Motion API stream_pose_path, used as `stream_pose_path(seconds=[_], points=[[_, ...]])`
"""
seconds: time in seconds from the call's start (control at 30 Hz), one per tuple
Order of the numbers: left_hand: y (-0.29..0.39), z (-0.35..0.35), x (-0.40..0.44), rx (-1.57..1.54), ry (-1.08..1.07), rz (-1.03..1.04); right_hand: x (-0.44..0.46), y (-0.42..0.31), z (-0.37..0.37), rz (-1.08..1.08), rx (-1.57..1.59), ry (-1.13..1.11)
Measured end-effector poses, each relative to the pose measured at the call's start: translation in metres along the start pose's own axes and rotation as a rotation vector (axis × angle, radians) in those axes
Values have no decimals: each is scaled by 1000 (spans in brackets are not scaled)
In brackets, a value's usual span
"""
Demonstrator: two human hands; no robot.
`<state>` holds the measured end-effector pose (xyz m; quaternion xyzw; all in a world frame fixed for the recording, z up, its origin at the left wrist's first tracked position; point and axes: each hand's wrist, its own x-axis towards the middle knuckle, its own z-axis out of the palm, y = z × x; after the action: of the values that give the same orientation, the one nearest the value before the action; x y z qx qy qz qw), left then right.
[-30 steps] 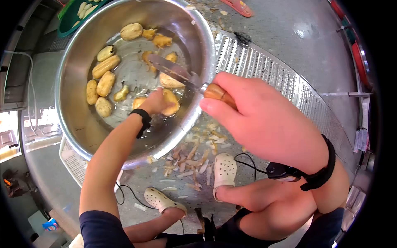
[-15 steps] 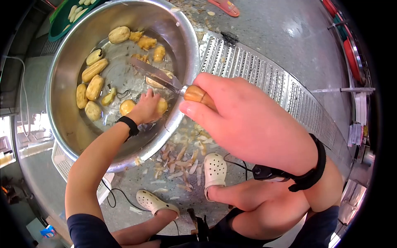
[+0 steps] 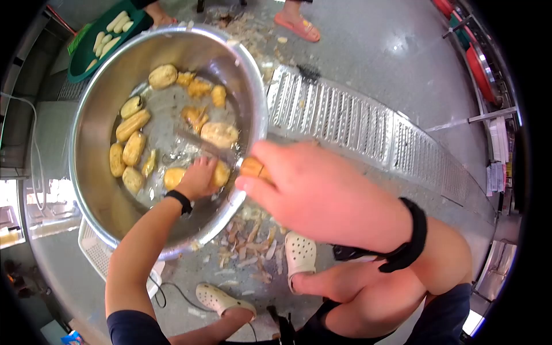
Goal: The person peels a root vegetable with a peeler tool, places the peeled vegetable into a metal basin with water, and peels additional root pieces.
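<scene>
A large steel basin (image 3: pixel 256 98) holds shallow water, several brown-yellow tubers (image 3: pixel 133 126) and knobbly orange-yellow roots (image 3: pixel 199 88). Inside it, on the near right side, my left hand (image 3: pixel 198 177) rests on a yellow root (image 3: pixel 220 173), its fingers bent over it. Another yellow piece (image 3: pixel 173 177) lies against that hand's left side. My right hand (image 3: pixel 310 187) is closed round the wooden handle of a knife (image 3: pixel 210 146), whose blade reaches over the basin. Just beyond the blade lies a larger pale tuber (image 3: pixel 219 135).
Peelings (image 3: pixel 250 244) litter the floor by my shoes (image 3: pixel 301 253). A metal drain grate (image 3: pixel 339 118) runs to the right. Behind the basin are a green tray (image 3: pixel 83 57) with pale peeled pieces and another person's sandalled foot (image 3: pixel 297 26). A white basket (image 3: pixel 95 247) sits under the basin's near-left side.
The view has shifted, showing more of the other person's feet. My right hand and the knife are lower and nearer my left hand, which stays at the roots.
</scene>
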<state>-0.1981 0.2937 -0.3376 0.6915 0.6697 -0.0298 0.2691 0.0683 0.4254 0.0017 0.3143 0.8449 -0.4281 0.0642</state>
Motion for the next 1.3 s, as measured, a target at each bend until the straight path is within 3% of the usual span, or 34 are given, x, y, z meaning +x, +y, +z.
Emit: stream_pose_path(seconds=[0.1,0.17,0.27,0.33,0.37,0.43,0.53,0.63,0.73,0.93,1.03,1.17,1.3], points=[[-6,8,4,68,-82,15,-1,2,6,-47,-12,13],[-10,16,7,98,-8,22,-2,3,8,-74,24,11],[-52,52,6,-247,159,15,3,15,37,-328,75,247],[-41,26,-5,-241,228,40,3,13,46,-378,110,252],[-28,2,-22,-96,249,69,2,9,47,-406,134,250],[1,-57,-60,-120,265,17,0,-3,42,-349,106,190],[76,-135,-121,-653,215,-199,-9,-16,39,-317,78,163],[123,-160,-190,-1119,275,-170,-14,-30,51,-340,127,193],[175,-170,-260,-1125,404,-177,-35,-57,71,-382,219,251],[257,-163,-351,-1180,696,-111,-114,-105,110,-503,238,-1],[282,-149,-371,-1331,790,-125,-144,-114,127,-535,189,30],[285,-136,-386,-1057,794,-245,-176,-118,138,-558,-59,131],[284,-138,-395,-1168,762,-208,-187,-103,154,-699,-248,302]])
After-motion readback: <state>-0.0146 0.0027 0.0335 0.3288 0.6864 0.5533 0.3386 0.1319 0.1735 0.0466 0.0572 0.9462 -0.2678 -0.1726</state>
